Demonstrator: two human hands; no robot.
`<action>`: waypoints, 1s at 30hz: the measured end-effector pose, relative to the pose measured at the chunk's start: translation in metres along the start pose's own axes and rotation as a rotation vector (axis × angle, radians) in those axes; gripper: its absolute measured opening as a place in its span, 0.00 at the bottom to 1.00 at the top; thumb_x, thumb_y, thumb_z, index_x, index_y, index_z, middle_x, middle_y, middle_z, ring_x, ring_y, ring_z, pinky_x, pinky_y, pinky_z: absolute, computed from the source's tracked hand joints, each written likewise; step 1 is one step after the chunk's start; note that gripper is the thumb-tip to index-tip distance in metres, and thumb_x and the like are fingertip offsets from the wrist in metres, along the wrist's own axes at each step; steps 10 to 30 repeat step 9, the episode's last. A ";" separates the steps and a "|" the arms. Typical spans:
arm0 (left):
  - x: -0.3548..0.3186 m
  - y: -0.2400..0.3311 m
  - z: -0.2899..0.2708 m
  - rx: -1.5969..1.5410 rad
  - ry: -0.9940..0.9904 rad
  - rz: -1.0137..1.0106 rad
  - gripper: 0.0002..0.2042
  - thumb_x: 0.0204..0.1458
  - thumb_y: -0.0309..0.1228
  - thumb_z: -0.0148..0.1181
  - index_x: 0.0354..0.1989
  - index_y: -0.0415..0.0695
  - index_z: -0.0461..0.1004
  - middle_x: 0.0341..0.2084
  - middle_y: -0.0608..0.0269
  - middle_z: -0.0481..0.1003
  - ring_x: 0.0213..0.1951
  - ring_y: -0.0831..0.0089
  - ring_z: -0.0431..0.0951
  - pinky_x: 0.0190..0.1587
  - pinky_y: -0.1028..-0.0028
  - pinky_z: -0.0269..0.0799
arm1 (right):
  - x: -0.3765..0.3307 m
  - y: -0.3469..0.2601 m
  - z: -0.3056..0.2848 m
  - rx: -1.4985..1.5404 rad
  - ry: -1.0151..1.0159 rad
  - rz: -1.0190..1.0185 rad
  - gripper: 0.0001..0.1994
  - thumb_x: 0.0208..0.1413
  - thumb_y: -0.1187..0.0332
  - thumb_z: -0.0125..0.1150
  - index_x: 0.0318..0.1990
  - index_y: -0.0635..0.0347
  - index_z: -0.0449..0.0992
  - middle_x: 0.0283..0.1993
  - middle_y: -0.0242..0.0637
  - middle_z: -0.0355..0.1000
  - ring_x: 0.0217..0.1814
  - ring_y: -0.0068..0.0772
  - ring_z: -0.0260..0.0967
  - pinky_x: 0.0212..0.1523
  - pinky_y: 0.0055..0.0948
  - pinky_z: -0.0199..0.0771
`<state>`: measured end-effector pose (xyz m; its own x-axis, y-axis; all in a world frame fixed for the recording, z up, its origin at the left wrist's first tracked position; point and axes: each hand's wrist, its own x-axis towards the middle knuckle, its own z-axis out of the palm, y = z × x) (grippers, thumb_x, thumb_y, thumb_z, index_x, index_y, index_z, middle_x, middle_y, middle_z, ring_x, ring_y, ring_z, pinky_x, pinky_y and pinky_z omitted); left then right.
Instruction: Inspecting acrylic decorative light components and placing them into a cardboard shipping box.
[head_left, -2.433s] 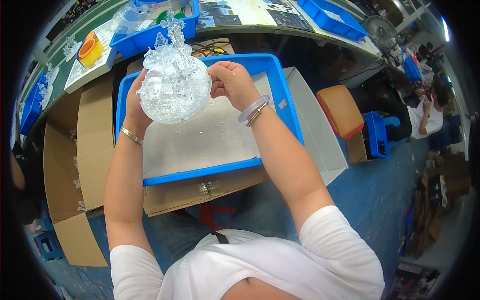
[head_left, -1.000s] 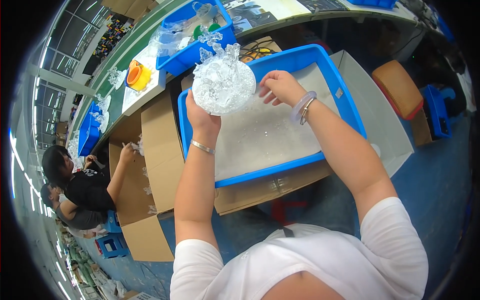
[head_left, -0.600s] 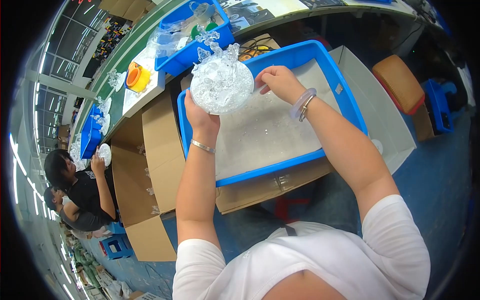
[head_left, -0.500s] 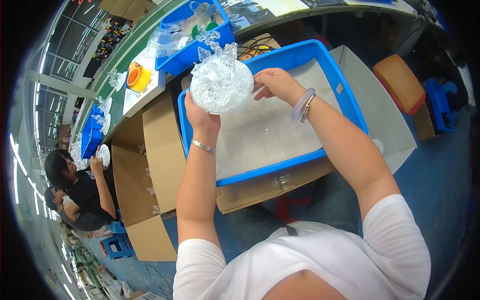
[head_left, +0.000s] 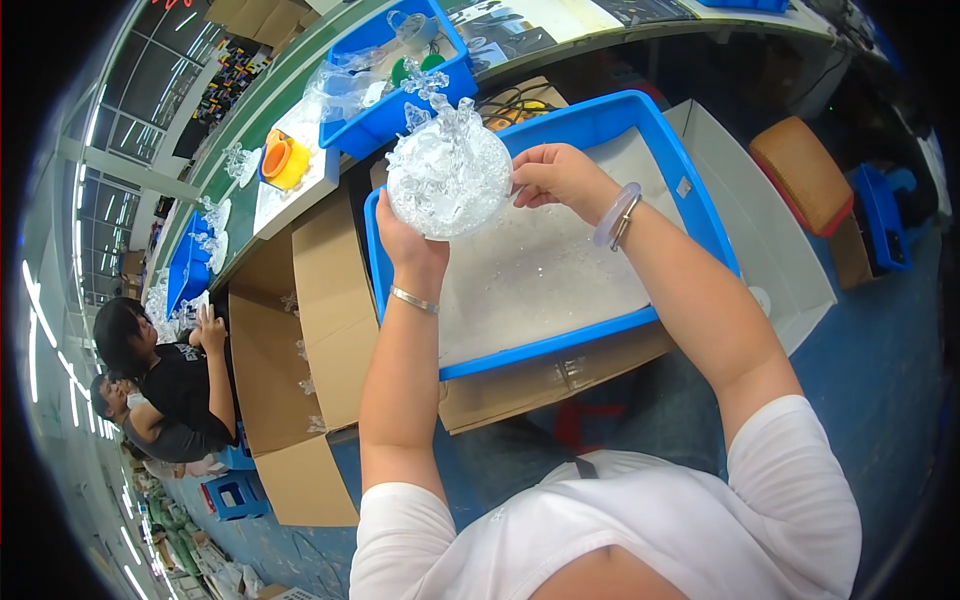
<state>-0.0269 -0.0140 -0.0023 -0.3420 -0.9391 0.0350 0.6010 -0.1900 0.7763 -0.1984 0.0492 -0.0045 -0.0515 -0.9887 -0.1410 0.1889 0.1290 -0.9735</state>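
We have both forearms raised from the lower edge and reaching forward, bare below short white sleeves. Our left hand (head_left: pixel 408 240) is held upright with the palm turned away, fingers spread and curled in a cupping grip; a thin bangle circles that wrist. Our right hand (head_left: pixel 558 176) is bent inward toward the left, fingertips pinched, with a pale bangle and a slim band on its wrist.

Clear glassy ornament (head_left: pixel 448 172), blue tray (head_left: pixel 700 200), brown cardboard box (head_left: pixel 320 300), white shirt (head_left: pixel 620 530)
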 end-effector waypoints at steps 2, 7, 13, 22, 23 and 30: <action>0.001 0.001 -0.001 0.004 -0.018 0.010 0.22 0.51 0.40 0.23 0.49 0.40 0.56 0.47 0.57 0.60 0.49 0.62 0.60 0.51 0.66 0.54 | -0.001 -0.001 -0.001 0.021 -0.040 -0.002 0.08 0.43 0.67 0.52 0.30 0.60 0.71 0.28 0.36 0.70 0.26 0.22 0.68 0.30 0.18 0.67; -0.001 0.004 0.000 -0.015 -0.032 -0.014 0.22 0.51 0.40 0.24 0.49 0.40 0.56 0.47 0.56 0.61 0.49 0.62 0.61 0.51 0.66 0.54 | -0.003 -0.004 0.000 0.016 -0.025 -0.034 0.08 0.44 0.66 0.52 0.27 0.62 0.71 0.25 0.37 0.70 0.23 0.22 0.68 0.27 0.18 0.68; 0.000 0.002 -0.002 -0.001 -0.042 -0.006 0.22 0.51 0.40 0.25 0.49 0.40 0.56 0.47 0.57 0.61 0.49 0.62 0.60 0.51 0.66 0.53 | -0.001 0.000 -0.003 0.034 -0.040 -0.032 0.09 0.44 0.65 0.52 0.28 0.62 0.71 0.26 0.37 0.71 0.23 0.23 0.68 0.27 0.17 0.68; 0.000 0.002 -0.002 -0.001 -0.042 -0.006 0.22 0.51 0.40 0.25 0.49 0.40 0.56 0.47 0.57 0.61 0.49 0.62 0.60 0.51 0.66 0.53 | -0.001 0.000 -0.003 0.034 -0.040 -0.032 0.09 0.44 0.65 0.52 0.28 0.62 0.71 0.26 0.37 0.71 0.23 0.23 0.68 0.27 0.17 0.68; 0.000 0.002 -0.002 -0.001 -0.042 -0.006 0.22 0.51 0.40 0.25 0.49 0.40 0.56 0.47 0.57 0.61 0.49 0.62 0.60 0.51 0.66 0.53 | -0.001 0.000 -0.003 0.034 -0.040 -0.032 0.09 0.44 0.65 0.52 0.28 0.62 0.71 0.26 0.37 0.71 0.23 0.23 0.68 0.27 0.17 0.68; 0.000 0.002 -0.002 -0.001 -0.042 -0.006 0.22 0.51 0.40 0.25 0.49 0.40 0.56 0.47 0.57 0.61 0.49 0.62 0.60 0.51 0.66 0.53 | -0.001 0.000 -0.003 0.034 -0.040 -0.032 0.09 0.44 0.65 0.52 0.28 0.62 0.71 0.26 0.37 0.71 0.23 0.23 0.68 0.27 0.17 0.68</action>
